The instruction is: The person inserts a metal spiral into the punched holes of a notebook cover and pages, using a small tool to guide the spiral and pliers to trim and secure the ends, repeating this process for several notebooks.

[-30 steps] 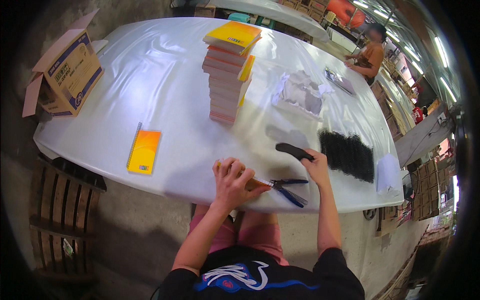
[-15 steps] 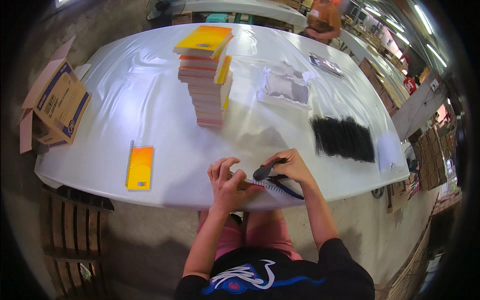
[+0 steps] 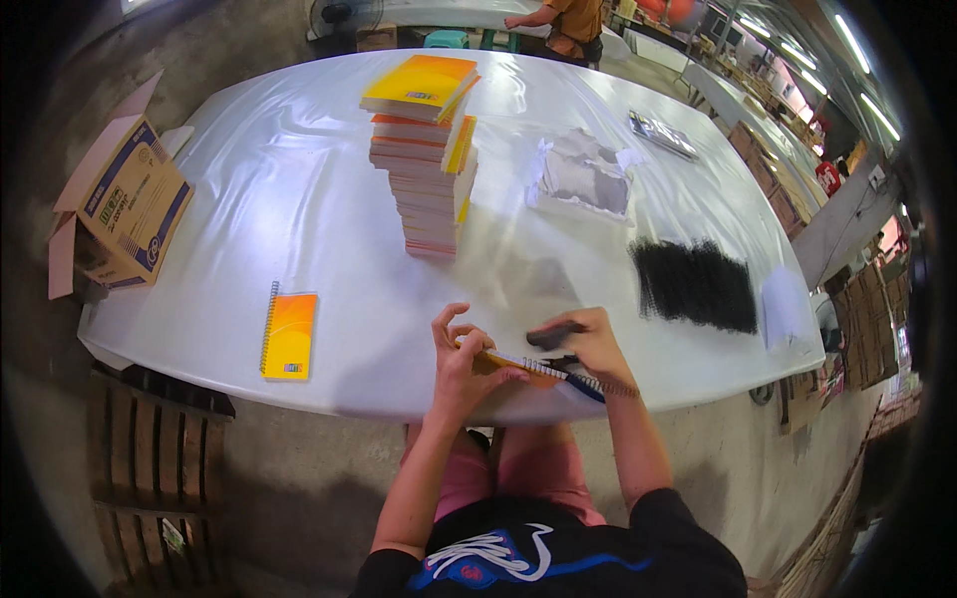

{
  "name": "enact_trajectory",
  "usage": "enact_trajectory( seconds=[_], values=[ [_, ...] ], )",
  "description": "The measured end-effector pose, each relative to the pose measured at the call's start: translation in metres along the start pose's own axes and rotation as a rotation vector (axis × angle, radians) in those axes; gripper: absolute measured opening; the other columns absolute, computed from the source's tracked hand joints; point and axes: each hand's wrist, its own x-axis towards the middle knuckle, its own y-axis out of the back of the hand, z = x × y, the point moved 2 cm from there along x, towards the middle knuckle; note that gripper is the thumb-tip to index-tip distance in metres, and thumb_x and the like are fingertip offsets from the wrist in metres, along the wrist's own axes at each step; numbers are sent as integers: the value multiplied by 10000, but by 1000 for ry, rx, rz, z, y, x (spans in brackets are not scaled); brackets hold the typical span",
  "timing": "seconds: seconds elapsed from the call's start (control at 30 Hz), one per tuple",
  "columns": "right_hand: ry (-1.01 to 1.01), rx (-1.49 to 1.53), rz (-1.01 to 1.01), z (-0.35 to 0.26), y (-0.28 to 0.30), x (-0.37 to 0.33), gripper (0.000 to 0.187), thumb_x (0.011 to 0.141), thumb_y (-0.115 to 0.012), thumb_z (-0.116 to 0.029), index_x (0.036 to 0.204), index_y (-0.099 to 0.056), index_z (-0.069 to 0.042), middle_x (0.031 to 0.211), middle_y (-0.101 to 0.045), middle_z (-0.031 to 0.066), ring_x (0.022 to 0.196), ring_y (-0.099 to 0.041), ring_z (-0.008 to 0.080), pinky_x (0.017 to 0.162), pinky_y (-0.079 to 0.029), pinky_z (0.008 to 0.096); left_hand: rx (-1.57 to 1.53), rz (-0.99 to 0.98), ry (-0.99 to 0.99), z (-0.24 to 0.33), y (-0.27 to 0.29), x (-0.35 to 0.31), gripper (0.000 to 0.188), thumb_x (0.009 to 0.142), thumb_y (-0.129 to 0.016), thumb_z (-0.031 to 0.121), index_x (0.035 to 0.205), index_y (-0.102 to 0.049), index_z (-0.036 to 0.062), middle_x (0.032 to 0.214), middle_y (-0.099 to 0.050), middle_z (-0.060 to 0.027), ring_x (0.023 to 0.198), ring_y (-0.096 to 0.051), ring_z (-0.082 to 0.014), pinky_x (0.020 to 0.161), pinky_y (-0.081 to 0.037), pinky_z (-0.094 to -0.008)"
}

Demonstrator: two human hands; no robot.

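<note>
In front of me at the table's near edge, my left hand [image 3: 459,367] grips a yellow-orange notebook [image 3: 540,380] between thumb and fingers. The notebook is tilted up, its spiral coil [image 3: 528,365] along the upper edge. My right hand [image 3: 600,351] is closed around dark-handled pliers [image 3: 558,337] at the coil's right end. A longer piece of the coil passes below the right hand toward the wrist. The pliers' jaws are partly hidden and blurred. A finished-looking spiral notebook [image 3: 291,337] lies flat to the left.
A tall stack of notebooks [image 3: 424,164] stands at the table's middle back. Right of it are crumpled white packaging [image 3: 583,179], a plastic-wrapped pack [image 3: 663,135] and a pile of black coils [image 3: 695,287]. An open carton [image 3: 135,204] sits at the left. A person [image 3: 576,28] is beyond the table.
My right hand and the pliers have shifted slightly at the coil's end, where a loose coil length now shows by the wrist. The notebook's cover shows more. The background person moved left.
</note>
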Motion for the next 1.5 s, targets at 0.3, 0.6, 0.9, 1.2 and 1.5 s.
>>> enact_trajectory(
  seconds=[0.3,0.6,0.9,1.2,1.5],
  values=[
    [340,208,-288,0,-5,-11,94,766,-638,-4,817,-699,46,830,-703,163,789,-684,222,751,-538,304,5,-27,13,4,1,0,509,494,-906,247,797,-551,45,1152,-444,-120,834,-545,-248,717,-506,-375],
    [78,-271,-117,10,-2,12,229,684,-565,61,850,-716,16,747,-690,53,677,-596,87,635,-475,220,-66,-17,5,-1,1,3,500,497,-904,244,804,-558,55,932,-522,-89,796,-551,-250,645,-488,-342],
    [113,-192,-69,-3,-22,18,172,730,-651,-20,886,-709,22,744,-678,63,720,-598,82,671,-488,228,-202,-55,264,-13,-2,-1,910,401,-971,293,940,-268,84,787,-394,-15,685,-392,-127,607,-404,-280],
    [76,-164,-146,-13,-44,14,171,732,-608,65,854,-714,9,767,-691,57,719,-616,96,692,-505,254,-251,-78,346,-20,-4,-4,896,415,-971,275,917,-252,86,810,-378,-17,722,-404,-137,658,-420,-278],
    [77,-317,-148,-11,-47,24,224,717,-568,78,868,-710,-6,761,-692,42,732,-600,83,696,-483,255,-27,-141,189,-9,-2,0,879,453,-955,288,980,-293,51,871,-471,-84,790,-525,-230,721,-471,-335]
  ],
)
